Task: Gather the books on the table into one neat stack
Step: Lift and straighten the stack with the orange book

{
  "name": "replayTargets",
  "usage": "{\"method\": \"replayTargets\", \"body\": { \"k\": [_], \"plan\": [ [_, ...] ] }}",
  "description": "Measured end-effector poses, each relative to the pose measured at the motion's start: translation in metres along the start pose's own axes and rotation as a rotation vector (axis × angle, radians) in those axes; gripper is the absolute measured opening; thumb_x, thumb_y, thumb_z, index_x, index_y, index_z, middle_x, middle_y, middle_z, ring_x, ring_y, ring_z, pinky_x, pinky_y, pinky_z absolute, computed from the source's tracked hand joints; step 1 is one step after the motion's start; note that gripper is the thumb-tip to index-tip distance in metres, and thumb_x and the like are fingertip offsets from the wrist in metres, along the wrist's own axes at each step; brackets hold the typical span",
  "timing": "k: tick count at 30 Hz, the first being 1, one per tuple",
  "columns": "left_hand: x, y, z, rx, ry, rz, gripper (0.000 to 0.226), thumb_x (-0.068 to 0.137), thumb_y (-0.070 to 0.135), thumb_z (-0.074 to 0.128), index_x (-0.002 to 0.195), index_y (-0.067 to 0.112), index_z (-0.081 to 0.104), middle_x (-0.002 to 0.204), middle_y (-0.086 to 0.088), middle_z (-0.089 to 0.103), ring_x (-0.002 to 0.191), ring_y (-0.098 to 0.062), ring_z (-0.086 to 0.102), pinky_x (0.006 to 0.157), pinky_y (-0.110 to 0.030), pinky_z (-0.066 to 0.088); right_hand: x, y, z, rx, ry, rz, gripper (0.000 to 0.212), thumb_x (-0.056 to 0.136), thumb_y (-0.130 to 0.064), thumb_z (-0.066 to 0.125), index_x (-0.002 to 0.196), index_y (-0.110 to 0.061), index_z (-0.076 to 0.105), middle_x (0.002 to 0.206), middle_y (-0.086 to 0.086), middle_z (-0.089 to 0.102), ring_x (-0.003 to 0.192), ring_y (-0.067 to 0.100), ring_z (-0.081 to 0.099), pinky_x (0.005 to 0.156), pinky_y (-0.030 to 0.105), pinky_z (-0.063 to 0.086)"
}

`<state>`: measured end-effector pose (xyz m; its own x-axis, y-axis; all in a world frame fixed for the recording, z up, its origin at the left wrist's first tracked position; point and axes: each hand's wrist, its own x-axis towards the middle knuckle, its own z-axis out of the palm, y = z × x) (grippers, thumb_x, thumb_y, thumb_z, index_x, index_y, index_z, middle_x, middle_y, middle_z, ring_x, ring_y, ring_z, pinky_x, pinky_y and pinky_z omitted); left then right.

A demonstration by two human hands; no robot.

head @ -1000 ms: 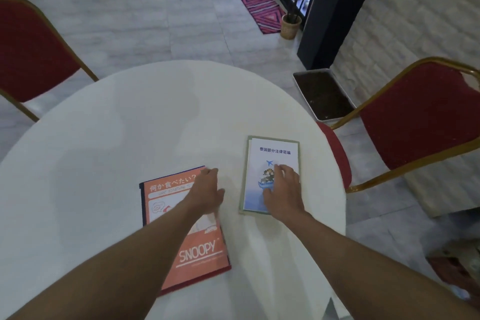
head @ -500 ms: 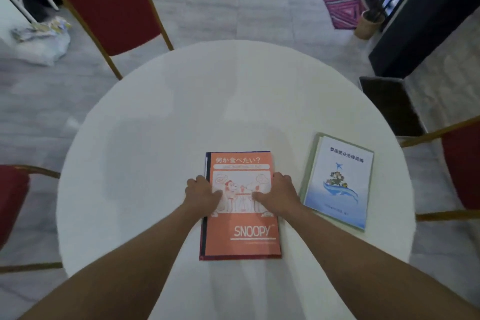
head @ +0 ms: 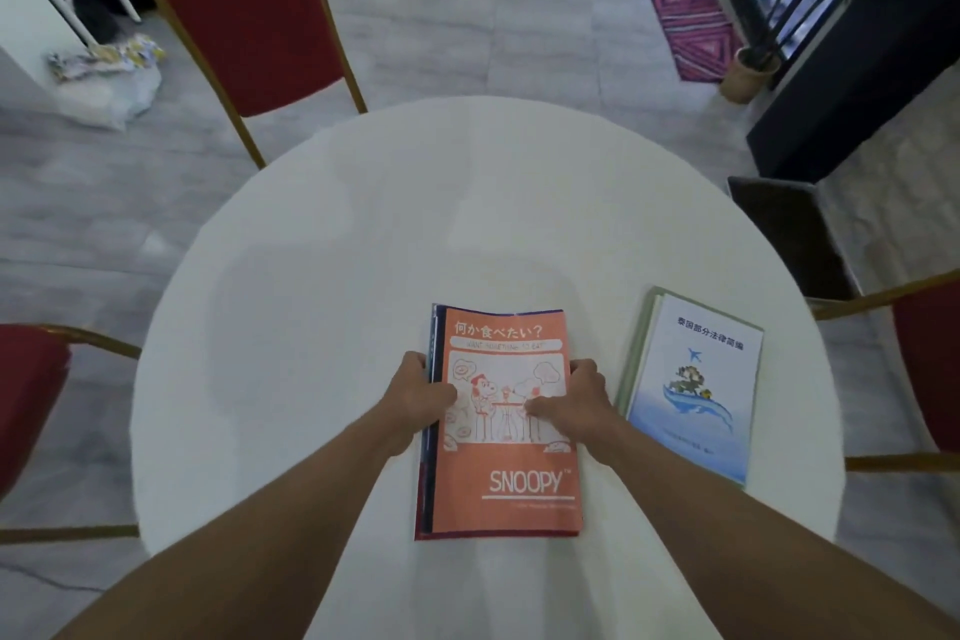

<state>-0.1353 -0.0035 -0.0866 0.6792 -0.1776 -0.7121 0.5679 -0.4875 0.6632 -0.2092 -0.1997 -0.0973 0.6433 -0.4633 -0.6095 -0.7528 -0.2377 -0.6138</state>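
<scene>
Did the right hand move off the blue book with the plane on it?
Yes. The right hand left the blue book and went left across the table. Now it grips the right edge of the orange Snoopy book.

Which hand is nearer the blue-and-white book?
Right. The right hand grips the orange Snoopy book's right edge, just beside the blue-and-white book; the left hand holds the far left edge.
</scene>
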Motion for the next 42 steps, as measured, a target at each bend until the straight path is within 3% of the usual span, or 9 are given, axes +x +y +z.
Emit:
{"method": "replayTargets", "body": {
  "k": [3,6,11,15,22,25,31,35,42],
  "plan": [
    [-0.012,0.012,-0.008,-0.009,0.007,0.1,0.037,0.091,0.005,0.06,0.12,0.016,0.04,0.111,-0.006,0.064,0.09,-0.021,0.068,0.066,-0.035,0.061,-0.008,-0.009,-0.01,0.139,-0.129,-0.041,0.062,0.082,-0.008,0.077,0.117,-0.017,0.027,0.115,0.004,0.057,0.094,0.017,0.066,0.071,0.033,0.061],
    [-0.025,0.031,-0.017,0.017,0.046,0.232,0.036,0.093,0.005,0.058,0.12,0.018,0.037,0.112,-0.004,0.062,0.096,-0.026,0.068,0.068,-0.038,0.061,-0.015,-0.027,-0.021,0.204,-0.101,-0.178,0.059,0.088,-0.005,0.07,0.119,-0.02,0.022,0.116,0.003,0.053,0.094,0.01,0.063,0.062,0.023,0.058],
    [-0.041,0.061,-0.03,0.148,0.094,0.532,0.039,0.091,-0.002,0.052,0.117,0.02,0.033,0.114,0.002,0.052,0.109,-0.02,0.059,0.074,-0.03,0.061,-0.029,-0.052,-0.031,0.209,0.05,-0.457,0.062,0.089,-0.008,0.066,0.129,-0.028,0.024,0.12,0.0,0.06,0.106,0.016,0.066,0.087,0.042,0.06],
    [-0.046,0.056,-0.033,0.26,0.138,0.678,0.037,0.09,-0.004,0.048,0.113,0.017,0.027,0.115,0.0,0.048,0.112,-0.015,0.056,0.069,-0.012,0.052,-0.04,-0.049,-0.032,0.202,0.122,-0.6,0.047,0.087,-0.012,0.064,0.121,-0.027,0.036,0.117,-0.002,0.062,0.107,0.013,0.064,0.093,0.038,0.053],
    [-0.061,0.035,-0.035,0.336,0.071,0.71,0.048,0.096,0.004,0.05,0.122,0.028,0.018,0.126,0.003,0.049,0.112,-0.014,0.057,0.084,-0.028,0.058,-0.051,-0.016,-0.026,0.107,0.074,-0.652,0.045,0.095,-0.026,0.061,0.123,-0.035,0.028,0.116,-0.008,0.064,0.102,0.009,0.067,0.084,0.025,0.054],
    [-0.064,0.029,-0.034,0.321,0.064,0.718,0.042,0.098,0.009,0.047,0.125,0.028,0.02,0.125,0.007,0.051,0.114,-0.018,0.06,0.087,-0.037,0.06,-0.051,-0.005,-0.023,0.018,0.024,-0.631,0.04,0.098,-0.016,0.053,0.124,-0.032,0.026,0.121,-0.003,0.062,0.107,0.016,0.065,0.083,0.02,0.051],
    [-0.07,0.036,-0.035,0.315,0.092,0.736,0.041,0.098,0.003,0.045,0.124,0.026,0.022,0.122,0.008,0.05,0.108,-0.01,0.057,0.069,-0.014,0.057,-0.051,-0.012,-0.028,-0.009,0.077,-0.636,0.035,0.096,-0.008,0.051,0.118,-0.026,0.031,0.117,-0.001,0.061,0.102,0.019,0.062,0.08,0.02,0.046],
    [-0.069,0.034,-0.031,0.324,0.101,0.737,0.038,0.098,0.003,0.044,0.122,0.023,0.022,0.121,0.006,0.051,0.107,-0.01,0.058,0.068,-0.013,0.056,-0.053,-0.009,-0.03,0.0,0.081,-0.624,0.036,0.097,-0.007,0.05,0.117,-0.027,0.03,0.117,-0.002,0.06,0.102,0.017,0.061,0.073,0.009,0.042],
    [-0.066,0.021,-0.025,0.353,0.152,0.702,0.042,0.096,0.005,0.049,0.119,0.031,0.024,0.121,0.006,0.055,0.1,-0.013,0.061,0.064,-0.015,0.055,-0.055,-0.003,-0.027,-0.003,0.055,-0.596,0.038,0.097,-0.008,0.051,0.122,-0.027,0.03,0.121,-0.003,0.06,0.104,0.015,0.059,0.086,0.023,0.046]
  ]
}}
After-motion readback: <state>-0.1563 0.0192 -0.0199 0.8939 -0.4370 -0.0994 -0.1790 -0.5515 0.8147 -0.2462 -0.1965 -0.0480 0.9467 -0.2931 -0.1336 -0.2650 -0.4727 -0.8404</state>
